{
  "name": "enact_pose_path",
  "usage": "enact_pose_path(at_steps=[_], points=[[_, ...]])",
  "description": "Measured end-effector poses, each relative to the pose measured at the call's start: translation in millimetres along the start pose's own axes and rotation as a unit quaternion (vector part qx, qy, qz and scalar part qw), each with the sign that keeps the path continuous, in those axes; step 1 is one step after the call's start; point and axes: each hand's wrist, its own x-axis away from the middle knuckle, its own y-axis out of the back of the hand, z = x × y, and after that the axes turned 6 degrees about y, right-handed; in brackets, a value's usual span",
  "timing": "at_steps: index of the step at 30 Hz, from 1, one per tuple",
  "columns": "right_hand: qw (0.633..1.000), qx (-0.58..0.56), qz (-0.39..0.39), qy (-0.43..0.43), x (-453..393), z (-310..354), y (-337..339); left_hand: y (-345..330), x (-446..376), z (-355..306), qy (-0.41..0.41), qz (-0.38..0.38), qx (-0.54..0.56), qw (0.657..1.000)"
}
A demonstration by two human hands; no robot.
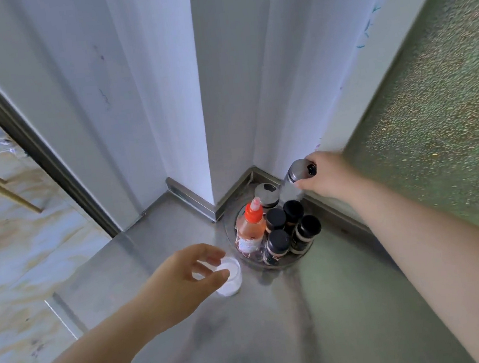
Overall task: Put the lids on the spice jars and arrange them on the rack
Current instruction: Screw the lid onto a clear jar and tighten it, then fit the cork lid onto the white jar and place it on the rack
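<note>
While the right hand (325, 176) grips the steel-lidded glass shaker (294, 179), lower it upright onto the round clear rack (286, 261); left hand (183, 277) pinches the open white jar (228, 275).

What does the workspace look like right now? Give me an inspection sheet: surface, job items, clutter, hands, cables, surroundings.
Surface: grey steel counter set into a wall corner.
Job's things: round rack in the corner holds four black-lidded jars, an orange-capped bottle and a silver-lidded jar; a silver-lidded shaker hangs tilted above the rack's back edge; an open clear jar stands on the counter left of the rack, no lid on it.
Clutter: nothing seen.
Hands: left hand grasps the open clear jar's rim; right hand grips the shaker.
Cables: nothing seen.
Surroundings: white walls, green textured panel on the right, marble-look floor on the left.
</note>
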Motion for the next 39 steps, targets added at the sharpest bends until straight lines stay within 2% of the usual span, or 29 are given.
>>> enact_pose_path(at_steps=[7, 13, 16, 18, 22, 25, 28, 31, 33, 36, 39], points=[[0.998, -0.017, 0.048, -0.039, -4.4, -0.3, -32.7, 2.6, -5.6, 20.8, 0.004, -0.045, -0.011, 0.999], [0.994, -0.049, 0.07, -0.073, 0.2, -9.7, -34.1, -3.7, -12.9, 27.8, 0.001, -0.04, -0.025, 0.999], [0.993, -0.001, 0.091, -0.069, 5.9, -7.8, -25.7, -5.0, -19.1, 32.5, 0.007, -0.034, -0.044, 0.998], [0.997, 0.017, 0.059, -0.048, 17.3, -1.1, -16.1, -6.4, -24.7, 38.3, 0.01, -0.031, -0.081, 0.996], [0.998, -0.012, -0.039, 0.049, 65.1, 18.5, -2.9, -18.3, -41.9, 46.2, 0.027, 0.008, -0.17, 0.985], [0.995, -0.014, -0.045, 0.091, 105.9, 28.2, -4.5, -33.4, -56.0, 48.2, 0.022, 0.038, -0.19, 0.981], [0.994, -0.04, -0.037, 0.096, 136.2, 25.6, -7.7, -46.8, -63.7, 46.3, 0.009, 0.03, -0.192, 0.981], [0.994, -0.064, -0.04, 0.074, 167.5, 16.9, -7.5, -53.3, -58.1, 39.9, -0.019, 0.009, -0.187, 0.982], [0.994, -0.086, -0.048, 0.046, 191.9, 7.9, -4.3, -57.1, -47.2, 33.1, -0.06, 0.021, -0.161, 0.985], [0.99, -0.12, -0.079, -0.013, 236.3, -8.1, 7.0, -68.2, -21.0, 12.1, -0.125, 0.067, -0.102, 0.985], [0.981, -0.127, -0.113, -0.09, 290.0, -28.2, 22.8, -91.6, 6.6, -19.4, -0.195, 0.146, -0.057, 0.968]])
